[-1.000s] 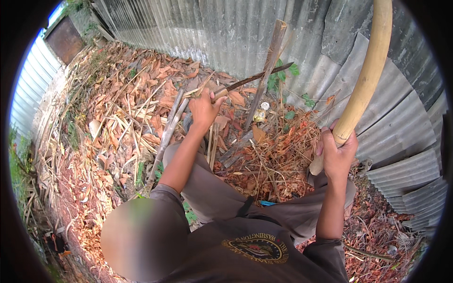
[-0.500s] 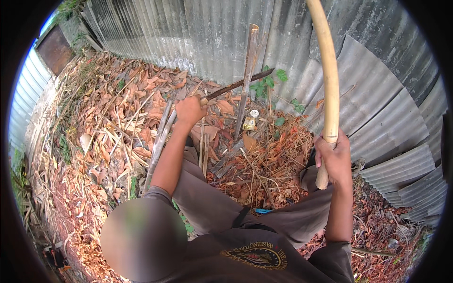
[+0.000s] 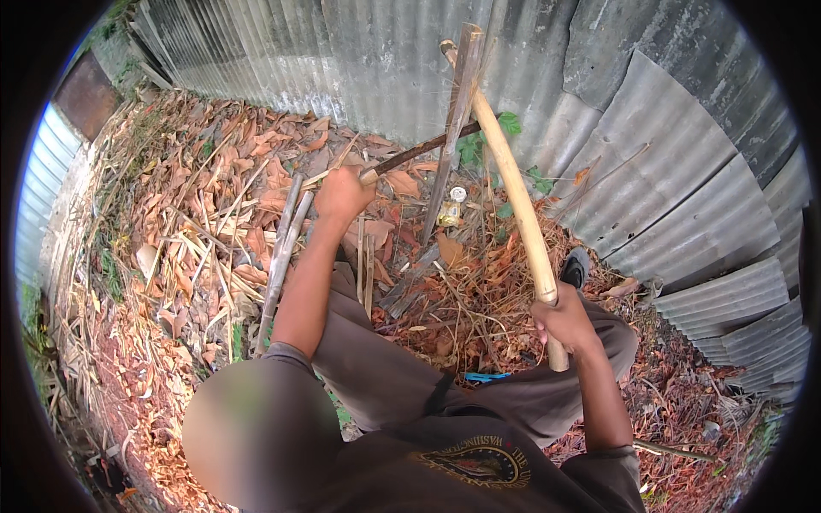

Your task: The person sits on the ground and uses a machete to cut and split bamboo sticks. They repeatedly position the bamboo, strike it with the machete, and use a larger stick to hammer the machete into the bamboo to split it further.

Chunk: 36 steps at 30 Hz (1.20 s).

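My left hand is closed round the handle of a machete, whose dark blade points away and to the right. The blade crosses an upright wooden slat; whether it is wedged into the wood I cannot tell. In my right hand is a thick, pale, curved wooden stick, gripped near its lower end. The stick slants up and leftward, and its far end shows on the left of the slat's top, passing behind it. The machete's tip lies near the stick.
A corrugated metal fence stands beyond the slat, with loose sheets at the right. Dry leaves and twigs cover the ground. Grey poles lie beside my left forearm. A small yellowish container and green leaves are near the slat.
My right hand has swung the stick down and left, so its far end now meets the slat's top in view. My left hand and the machete have barely moved.
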Available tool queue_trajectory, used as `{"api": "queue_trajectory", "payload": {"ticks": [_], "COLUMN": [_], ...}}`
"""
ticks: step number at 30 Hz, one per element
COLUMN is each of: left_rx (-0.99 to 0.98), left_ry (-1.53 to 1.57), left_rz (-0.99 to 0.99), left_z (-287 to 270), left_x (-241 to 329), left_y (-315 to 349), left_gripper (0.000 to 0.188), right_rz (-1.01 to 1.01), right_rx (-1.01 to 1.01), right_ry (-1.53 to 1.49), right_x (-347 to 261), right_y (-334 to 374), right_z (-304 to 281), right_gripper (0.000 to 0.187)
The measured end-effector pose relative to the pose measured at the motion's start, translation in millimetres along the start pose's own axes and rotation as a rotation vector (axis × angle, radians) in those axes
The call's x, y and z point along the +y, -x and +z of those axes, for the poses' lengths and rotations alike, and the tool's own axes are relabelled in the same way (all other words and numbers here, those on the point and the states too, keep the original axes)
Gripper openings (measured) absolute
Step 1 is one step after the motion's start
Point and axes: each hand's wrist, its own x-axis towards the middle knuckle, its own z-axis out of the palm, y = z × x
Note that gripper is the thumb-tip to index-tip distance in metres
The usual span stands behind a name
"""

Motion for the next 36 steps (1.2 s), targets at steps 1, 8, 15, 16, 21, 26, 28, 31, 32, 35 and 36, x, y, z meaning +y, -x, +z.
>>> {"api": "queue_trajectory", "payload": {"ticks": [1,8,15,16,21,26,28,31,32,35,36], "left_rx": [-0.001,0.074,0.052,0.055,0.071,0.073,0.090,0.084,0.067,0.092,0.118], "left_ry": [0.008,0.078,0.018,0.010,-0.031,0.010,0.018,-0.027,-0.034,-0.052,-0.020], "left_rz": [0.008,0.085,0.087,0.104,0.093,0.083,0.099,0.102,0.113,0.115,0.106], "left_z": [4,-6,-3,-5,3,0,2,2,1,-15,-12], "left_x": [-7,-15,-5,2,-32,-16,-16,-22,-12,-13,-14], "left_y": [8,3,1,-5,4,2,2,4,2,-8,-11], "left_gripper": [0.029,0.027,0.028,0.028,0.027,0.026,0.026,0.025,0.025,0.025,0.026], "right_rz": [-0.012,-0.903,-0.331,-0.034,-0.276,-1.070,-1.125,-0.748,-0.539,-0.025,-0.069], "right_rx": [-0.017,0.454,0.321,0.132,0.224,0.498,0.595,0.582,0.383,-0.010,0.005], "right_ry": [-0.071,-0.277,0.069,0.163,-0.058,-0.341,-0.343,-0.084,0.069,0.079,-0.030], "right_x": [-19,-162,27,63,-61,-165,-158,-80,-15,27,-7], "right_y": [18,85,-14,-6,63,115,96,21,0,13,22], "right_z": [-5,-44,8,13,-14,-73,-65,-8,4,15,9], "right_gripper": [0.013,0.006,0.015,0.020,0.011,0.008,0.009,0.012,0.007,0.019,0.017]}}
